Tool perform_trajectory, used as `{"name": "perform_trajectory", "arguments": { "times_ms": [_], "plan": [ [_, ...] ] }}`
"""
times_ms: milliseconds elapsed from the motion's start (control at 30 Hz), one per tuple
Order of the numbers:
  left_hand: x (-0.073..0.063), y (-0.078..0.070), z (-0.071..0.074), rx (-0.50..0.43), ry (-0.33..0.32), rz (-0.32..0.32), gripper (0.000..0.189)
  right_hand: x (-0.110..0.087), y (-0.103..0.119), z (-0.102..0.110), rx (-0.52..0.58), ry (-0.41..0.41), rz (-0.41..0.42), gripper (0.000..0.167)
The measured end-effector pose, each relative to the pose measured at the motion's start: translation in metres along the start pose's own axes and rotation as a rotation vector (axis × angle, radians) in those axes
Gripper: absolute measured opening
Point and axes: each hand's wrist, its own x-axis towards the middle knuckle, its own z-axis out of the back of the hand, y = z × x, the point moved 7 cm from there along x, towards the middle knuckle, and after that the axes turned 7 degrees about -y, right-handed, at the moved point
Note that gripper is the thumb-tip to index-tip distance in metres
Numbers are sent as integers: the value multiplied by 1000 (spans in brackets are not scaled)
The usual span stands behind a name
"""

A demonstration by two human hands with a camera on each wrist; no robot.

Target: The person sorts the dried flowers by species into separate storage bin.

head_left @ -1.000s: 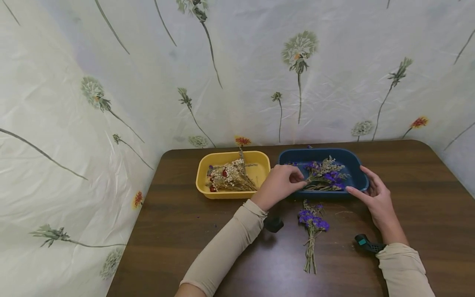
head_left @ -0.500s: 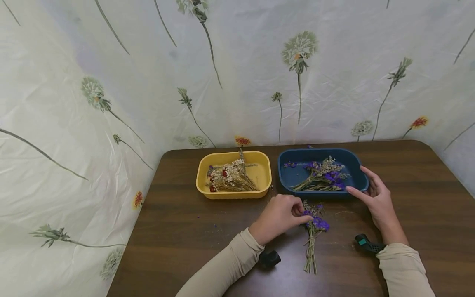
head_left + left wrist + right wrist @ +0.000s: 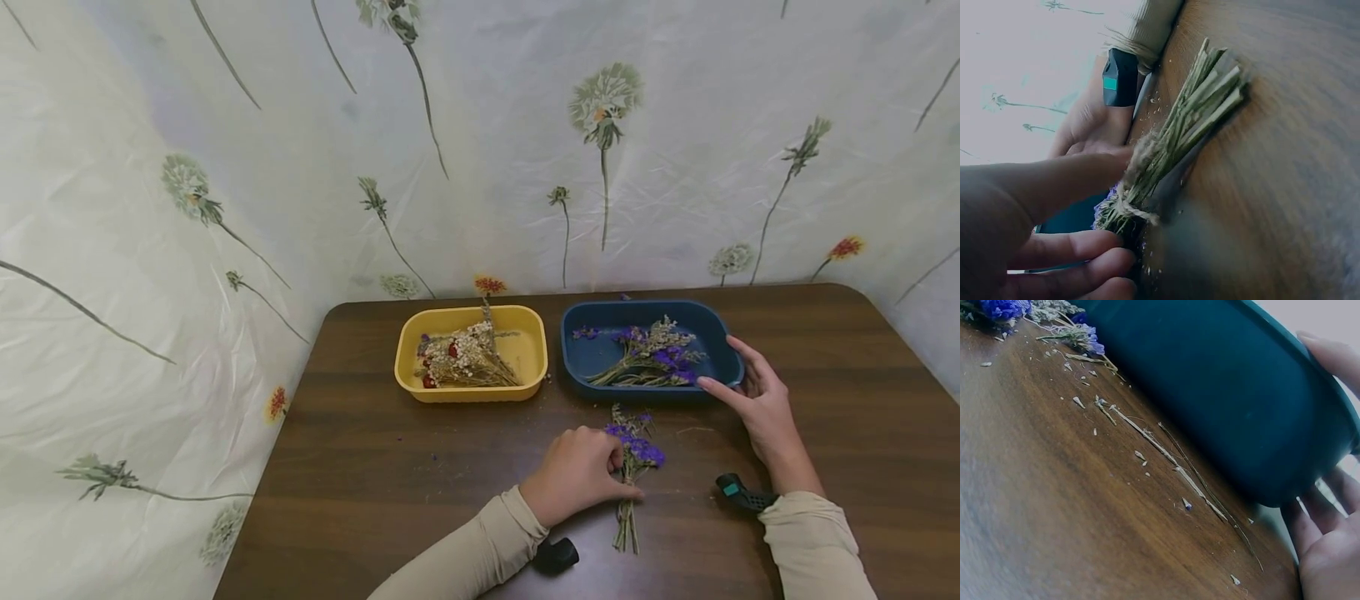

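A bunch of dried purple flowers (image 3: 637, 450), its stems bound with twine (image 3: 1141, 156), lies on the table in front of the blue tray (image 3: 600, 392). My left hand (image 3: 576, 473) is right at this bunch, thumb across the stems and fingers by the flower heads, with a gap between thumb and fingers. In the left wrist view the stems (image 3: 1204, 100) point away from the palm. My right hand (image 3: 765, 408) holds the right end of the blue tray, thumb at its near side and fingers round the far corner. More purple flowers (image 3: 671, 358) lie inside that tray.
To the left stands a yellow tray (image 3: 405, 387) with a bunch of small white and red dried flowers (image 3: 468, 354). Loose stem bits (image 3: 1166, 453) and petals are scattered on the wooden table (image 3: 360, 500). A flower-printed sheet (image 3: 480, 150) hangs behind.
My left hand has left the blue tray, come toward me to the bunch in front and moved down from its flower heads to its stems. My right hand stays at the tray.
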Motion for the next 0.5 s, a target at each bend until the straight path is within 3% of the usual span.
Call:
{"name": "perform_trajectory", "arguments": {
  "times_ms": [333, 500],
  "plan": [
    [-1, 11, 2, -59, 100, 1, 19, 1, -2, 0, -7, 2, -22, 78],
    [-2, 19, 3, -98, 136, 21, 17, 1, -4, 0, 22, 1, -27, 78]
  ]
}}
